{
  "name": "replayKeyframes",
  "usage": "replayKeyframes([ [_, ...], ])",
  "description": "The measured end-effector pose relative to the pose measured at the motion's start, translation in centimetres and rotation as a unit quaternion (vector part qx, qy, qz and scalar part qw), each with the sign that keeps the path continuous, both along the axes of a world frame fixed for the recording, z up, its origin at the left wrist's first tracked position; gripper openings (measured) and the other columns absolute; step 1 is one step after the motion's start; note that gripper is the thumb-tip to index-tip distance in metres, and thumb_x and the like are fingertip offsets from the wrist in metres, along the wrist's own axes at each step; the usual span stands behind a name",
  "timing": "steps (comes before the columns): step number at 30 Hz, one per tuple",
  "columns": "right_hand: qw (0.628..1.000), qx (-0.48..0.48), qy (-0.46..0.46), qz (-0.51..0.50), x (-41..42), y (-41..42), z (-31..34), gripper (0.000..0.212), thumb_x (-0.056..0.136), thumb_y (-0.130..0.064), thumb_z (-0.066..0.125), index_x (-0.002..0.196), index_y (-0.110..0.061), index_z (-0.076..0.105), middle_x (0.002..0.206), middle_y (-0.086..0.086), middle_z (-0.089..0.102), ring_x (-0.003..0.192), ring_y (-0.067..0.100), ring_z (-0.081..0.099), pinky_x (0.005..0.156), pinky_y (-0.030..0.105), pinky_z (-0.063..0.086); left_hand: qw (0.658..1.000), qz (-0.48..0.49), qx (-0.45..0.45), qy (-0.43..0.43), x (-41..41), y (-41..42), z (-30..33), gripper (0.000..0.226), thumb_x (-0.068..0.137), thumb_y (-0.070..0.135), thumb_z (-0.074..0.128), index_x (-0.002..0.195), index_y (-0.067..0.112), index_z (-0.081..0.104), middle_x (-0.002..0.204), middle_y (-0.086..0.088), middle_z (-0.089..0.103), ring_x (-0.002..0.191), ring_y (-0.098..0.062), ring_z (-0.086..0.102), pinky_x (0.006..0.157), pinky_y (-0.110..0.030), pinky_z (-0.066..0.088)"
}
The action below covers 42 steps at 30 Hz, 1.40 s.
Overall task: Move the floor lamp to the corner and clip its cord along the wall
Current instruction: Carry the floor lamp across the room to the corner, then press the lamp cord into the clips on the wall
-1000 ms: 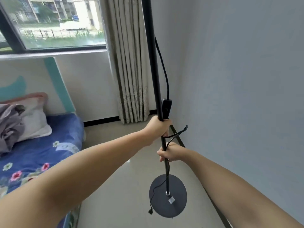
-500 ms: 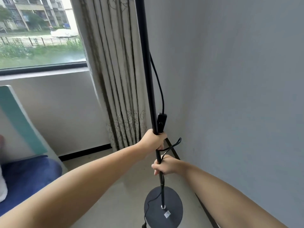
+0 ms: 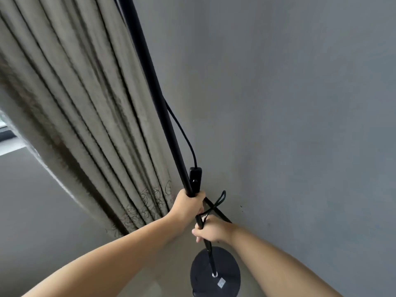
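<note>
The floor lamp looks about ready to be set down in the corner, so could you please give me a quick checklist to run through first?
1. Grip on the pole: left hand above, right hand below, both closed around it: ok.
2. Cord clear of the base: a loop sticks out between the hands, and the plug end is out of view: cannot tell.
3. Inline switch free of the grip: just above the left hand: ok.
4. Curtain clearance: pole passes close in front, contact unclear: cannot tell.
5. Floor under the base: hidden by it: cannot tell.
</note>
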State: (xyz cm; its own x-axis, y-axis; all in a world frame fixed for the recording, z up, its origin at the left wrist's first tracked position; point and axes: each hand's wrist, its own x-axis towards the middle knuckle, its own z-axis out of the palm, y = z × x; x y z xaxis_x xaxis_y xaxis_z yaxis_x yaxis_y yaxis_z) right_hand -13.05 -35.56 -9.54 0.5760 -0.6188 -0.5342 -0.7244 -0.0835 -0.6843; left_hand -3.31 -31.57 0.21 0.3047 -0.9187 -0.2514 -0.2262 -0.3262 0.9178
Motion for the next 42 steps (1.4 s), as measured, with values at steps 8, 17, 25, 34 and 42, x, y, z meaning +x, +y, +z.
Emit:
replayKeyframes([
  [8,0.995,0.015,-0.044,-0.093,5.4,-10.6,-7.9,0.023,0.091,-0.028,0.050,0.093,-0.011,0.065,0.106,0.013,0.072,0.099,0.023,0.067,0.080,0.028,0.048,0.999,-0.016,0.030,0.042,5.2,-11.8,-7.3,0.023,0.088,0.016,0.052,0.068,0.006,0.047,0.055,-0.007,0.044,0.050,-0.015,0.044,0.055,-0.025,0.043],
  [17,0.997,0.008,-0.025,-0.070,8.4,-24.0,-23.4,0.018,0.080,-0.023,0.059,0.064,-0.030,0.059,0.064,-0.017,0.058,0.066,0.003,0.057,0.072,0.024,0.046,0.999,0.009,-0.004,0.037,7.8,-24.0,-22.5,0.023,0.087,0.017,0.054,0.067,0.009,0.047,0.056,-0.007,0.043,0.042,-0.009,0.043,0.039,-0.016,0.039],
  [25,0.998,-0.062,0.007,-0.021,8.3,-31.9,-32.5,0.019,0.084,-0.032,0.058,0.070,-0.026,0.070,0.071,-0.018,0.064,0.071,0.003,0.059,0.067,0.017,0.040,0.985,-0.009,-0.153,0.077,7.4,-31.3,-32.8,0.028,0.087,0.015,0.052,0.061,0.012,0.044,0.048,-0.001,0.037,0.036,-0.005,0.037,0.038,-0.015,0.035],
  [34,0.997,-0.076,-0.027,-0.002,8.3,-35.1,-39.0,0.032,0.092,-0.029,0.050,0.086,-0.008,0.074,0.086,-0.007,0.071,0.084,0.005,0.064,0.089,0.029,0.055,0.967,-0.025,-0.247,0.060,7.0,-35.2,-40.5,0.031,0.083,0.014,0.050,0.054,0.015,0.038,0.047,-0.001,0.036,0.035,-0.008,0.033,0.035,-0.018,0.032],
  [42,0.980,-0.149,-0.089,-0.097,6.8,-34.9,-40.6,0.036,0.086,-0.040,0.061,0.097,-0.007,0.069,0.103,0.010,0.074,0.096,0.019,0.070,0.088,0.035,0.057,0.932,-0.048,-0.351,0.077,5.8,-37.1,-42.0,0.032,0.087,0.029,0.053,0.063,0.012,0.039,0.055,-0.007,0.033,0.049,-0.018,0.035,0.044,-0.023,0.033],
])
